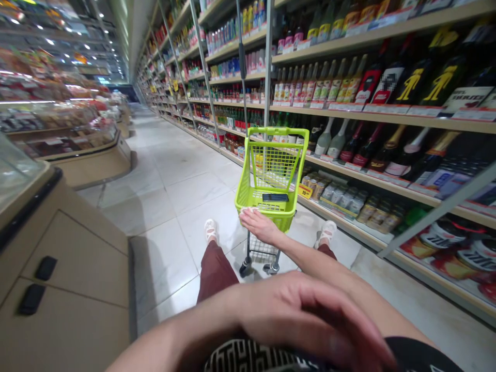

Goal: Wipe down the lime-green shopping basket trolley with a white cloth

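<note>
A lime-green shopping cart [275, 209] stands in front of me, between my feet. My right hand [263, 226] reaches to the left corner of its basket rim. Its fingers press a white crumpled piece, like a tissue [248, 210], against the rim; most of it is hidden under them. Inside the basket lies a flat dark phone-like object [275, 197]. Close to the camera, my left hand [306, 315] crosses in front of my body, its fingers loosely bent and apart from the cart. I see nothing in it.
Shelves of bottles [333, 82] and cans [349, 201] line the right side. On the left are a wooden cabinet [77, 258] and a food display counter [85, 160]. A tiled aisle [166, 175] runs ahead. My shoes [210, 230] flank the cart.
</note>
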`<state>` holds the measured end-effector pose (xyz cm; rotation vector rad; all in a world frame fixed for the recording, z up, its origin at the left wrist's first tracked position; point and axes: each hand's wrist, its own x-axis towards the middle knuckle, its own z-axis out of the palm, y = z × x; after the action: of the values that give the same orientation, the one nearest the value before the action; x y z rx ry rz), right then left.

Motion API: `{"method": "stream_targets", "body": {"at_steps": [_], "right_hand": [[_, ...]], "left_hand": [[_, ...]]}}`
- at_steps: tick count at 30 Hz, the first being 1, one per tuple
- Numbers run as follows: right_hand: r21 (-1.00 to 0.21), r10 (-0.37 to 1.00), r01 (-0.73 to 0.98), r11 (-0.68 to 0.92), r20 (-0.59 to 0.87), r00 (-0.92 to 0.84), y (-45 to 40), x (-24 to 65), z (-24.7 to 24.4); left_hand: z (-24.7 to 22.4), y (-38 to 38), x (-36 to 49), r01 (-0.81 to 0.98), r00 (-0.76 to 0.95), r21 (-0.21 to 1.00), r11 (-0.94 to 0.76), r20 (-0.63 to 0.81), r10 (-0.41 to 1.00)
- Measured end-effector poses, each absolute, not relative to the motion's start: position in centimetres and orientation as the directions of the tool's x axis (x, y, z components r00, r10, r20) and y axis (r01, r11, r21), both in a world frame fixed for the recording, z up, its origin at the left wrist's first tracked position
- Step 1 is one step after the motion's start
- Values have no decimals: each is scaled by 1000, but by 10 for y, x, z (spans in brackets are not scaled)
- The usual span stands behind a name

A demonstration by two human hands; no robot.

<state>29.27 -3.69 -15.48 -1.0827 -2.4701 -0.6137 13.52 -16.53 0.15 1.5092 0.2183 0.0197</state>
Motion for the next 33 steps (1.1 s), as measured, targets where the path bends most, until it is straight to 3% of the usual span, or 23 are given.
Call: {"method": "stream_targets", "body": {"at_steps": [2,3,6,9,13,17,22,29,33], "right_hand": [[243,614,755,609,458,-642,-27,290,-158],[242,628,750,615,425,-652,-26,290,-165],[225,676,756,615,344,-652,-32,296,-190],[229,654,739,634,352,-670,-46,306,-198],[232,614,753,616,457,-643,-58,322,-177],[206,649,789,578,470,-599,-64,339,-176],[172,698,801,574,408,-588,-82,346,-201],[130,690,843,522,517,-507,-98,364,-169],[117,732,849,516,454,-508,-101,378,-187]], "left_hand": [[-24,-140,145,178,969,982,-66,-163,184],[-41,-123,147,261,934,943,-206,-192,303],[-97,-69,140,603,695,654,-457,-150,703],[-136,-33,129,771,541,435,-465,-62,839],[-155,-22,131,824,503,282,-491,33,864],[-163,-29,149,809,548,222,-544,49,835],[-175,-39,160,757,631,197,-623,28,775],[-169,-33,158,758,616,208,-619,83,783],[-169,-38,164,748,626,231,-622,63,777]]}}
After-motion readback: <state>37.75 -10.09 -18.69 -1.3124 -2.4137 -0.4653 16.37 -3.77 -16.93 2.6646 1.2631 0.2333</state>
